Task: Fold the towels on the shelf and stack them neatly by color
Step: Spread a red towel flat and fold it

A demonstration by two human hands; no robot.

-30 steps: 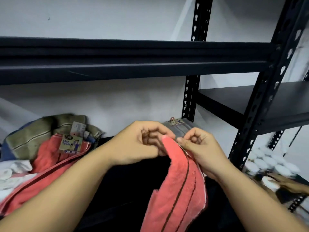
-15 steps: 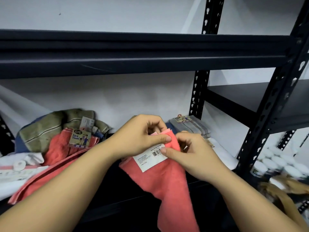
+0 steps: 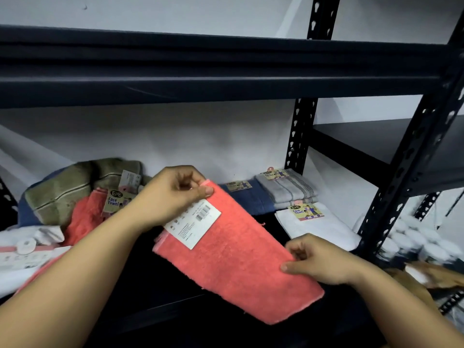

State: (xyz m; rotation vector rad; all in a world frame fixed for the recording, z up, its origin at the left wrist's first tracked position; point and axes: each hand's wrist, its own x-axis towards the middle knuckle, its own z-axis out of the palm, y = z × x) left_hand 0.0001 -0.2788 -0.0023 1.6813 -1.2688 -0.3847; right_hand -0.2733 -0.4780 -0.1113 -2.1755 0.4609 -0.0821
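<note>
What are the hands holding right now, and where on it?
Both hold the coral towel: left hand pinches its top corner, right hand pinches its right edge.

Single head-worn view, forward and down, close over the shelf.

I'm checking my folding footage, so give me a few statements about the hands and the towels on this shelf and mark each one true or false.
1. Both hands, left hand and right hand, hold the coral towel. True.
2. The coral towel lies flat on the shelf. False: it is held up, stretched between the hands.
3. A white label shows on the coral towel near the left hand. True.
4. The folded grey towels sit at the left of the shelf. False: they are at the right, beside the blue towel.
</note>
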